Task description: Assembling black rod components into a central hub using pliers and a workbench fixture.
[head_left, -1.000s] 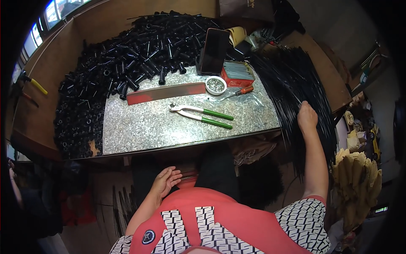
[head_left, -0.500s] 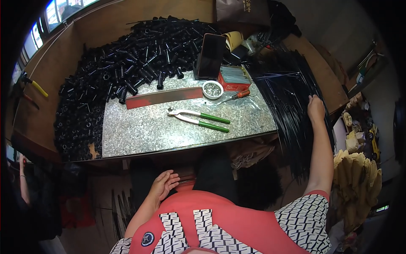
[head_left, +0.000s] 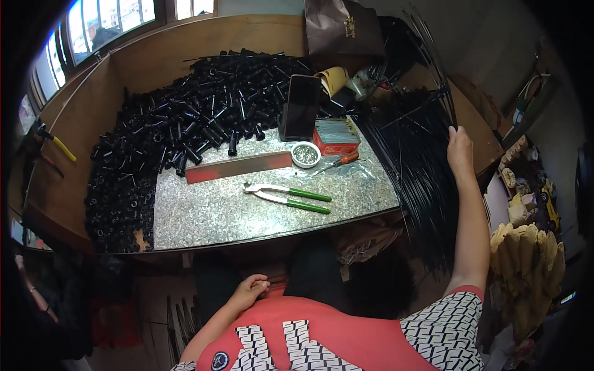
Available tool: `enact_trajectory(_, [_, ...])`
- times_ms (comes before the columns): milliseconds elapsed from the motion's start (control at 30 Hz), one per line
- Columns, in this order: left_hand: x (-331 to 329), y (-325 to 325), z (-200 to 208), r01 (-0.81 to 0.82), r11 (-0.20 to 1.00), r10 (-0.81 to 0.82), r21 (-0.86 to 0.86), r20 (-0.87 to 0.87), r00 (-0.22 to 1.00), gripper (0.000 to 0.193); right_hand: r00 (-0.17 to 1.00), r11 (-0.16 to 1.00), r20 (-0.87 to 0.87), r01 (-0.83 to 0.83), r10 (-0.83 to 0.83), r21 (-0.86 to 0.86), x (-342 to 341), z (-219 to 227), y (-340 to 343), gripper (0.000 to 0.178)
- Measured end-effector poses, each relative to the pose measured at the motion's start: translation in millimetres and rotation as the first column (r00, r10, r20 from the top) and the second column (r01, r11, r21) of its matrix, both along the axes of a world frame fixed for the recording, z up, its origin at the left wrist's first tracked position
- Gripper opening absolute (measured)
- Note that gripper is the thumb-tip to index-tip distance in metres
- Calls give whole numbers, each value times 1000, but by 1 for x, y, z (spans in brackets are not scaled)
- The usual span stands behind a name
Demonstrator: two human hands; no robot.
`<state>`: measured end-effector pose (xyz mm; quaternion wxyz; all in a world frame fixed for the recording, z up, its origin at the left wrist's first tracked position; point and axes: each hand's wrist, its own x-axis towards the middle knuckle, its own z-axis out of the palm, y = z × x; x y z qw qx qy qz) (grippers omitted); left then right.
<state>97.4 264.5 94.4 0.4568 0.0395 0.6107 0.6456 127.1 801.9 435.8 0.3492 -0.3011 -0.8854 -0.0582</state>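
At the right of the bench, my right hand (head_left: 460,151) is closed around a bundle of thin black rods (head_left: 442,93), which stands up and leans left above the pile of similar black rods (head_left: 427,179). My left hand (head_left: 250,290) rests at my lap below the bench edge, its fingers curled in and nothing visible in them. On the speckled stone slab (head_left: 216,216) lies a pair of end-cutting pincers (head_left: 291,196) with green handles. Behind it are a long flat reddish-brown bar (head_left: 241,167), a white bowl (head_left: 305,154) of small metal bits and an orange-handled screwdriver (head_left: 343,161).
Black plastic tubular parts (head_left: 204,111) are heaped at the left and back. A dark phone (head_left: 303,105) stands behind a red box (head_left: 337,139) of thin metal pieces. Wooden boards (head_left: 185,37) wall the bench; a brown paper bag (head_left: 343,31) stands behind.
My right hand has lifted a bundle of rods upright from the pile. My left hand's spread fingers have curled in. The view has tilted up slightly.
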Motion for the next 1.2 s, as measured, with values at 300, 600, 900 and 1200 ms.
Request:
enact_trajectory(300, [-13, 25, 108, 96, 987, -160, -130, -706, 690, 32, 999, 945, -33, 18, -8, 327, -13, 21, -66, 13])
enact_trajectory(600, [-61, 55, 254, -54, 976, 211, 209, -977, 38, 30, 839, 827, -185, -539, 512, -159, -26, 31, -179, 16])
enact_trajectory(900, [-82, 36, 290, -206, 903, 360, 376, -926, -114, 35, 592, 57, -382, -588, 709, -807, -45, 31, -238, 22])
enact_trajectory(1200, [-94, 19, 283, -288, 813, 524, 506, -852, -17, 65, 489, -98, -415, -550, 768, -829, -61, 5, -278, 31])
